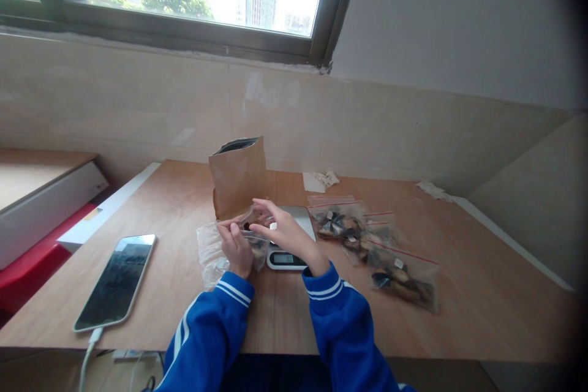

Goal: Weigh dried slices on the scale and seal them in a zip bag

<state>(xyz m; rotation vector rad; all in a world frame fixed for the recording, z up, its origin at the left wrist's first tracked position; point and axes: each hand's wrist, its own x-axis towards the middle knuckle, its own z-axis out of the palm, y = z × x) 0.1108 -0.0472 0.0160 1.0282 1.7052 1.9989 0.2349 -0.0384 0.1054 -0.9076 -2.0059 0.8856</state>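
Observation:
My left hand (236,250) is shut on a clear plastic zip bag (212,255), which holds dark pieces of some dried food. My right hand (280,231) hovers at the bag's mouth, its thumb and fingers apart. A small white speck shows beneath that hand, too small to identify. Behind both hands stands an upright kraft paper pouch (237,177) with a dark lining. A digital kitchen scale (285,251) lies just below my right hand, partly hidden by it. To its right lie three sealed zip bags (337,223) with red-striped tops, filled with similar dark and tan pieces.
A smartphone (114,282) lies on the wooden table (193,196) at the left, with a white cable at its lower end. White paper scraps (320,180) lie near the tiled wall. A red object (34,257) sits below the table's left side.

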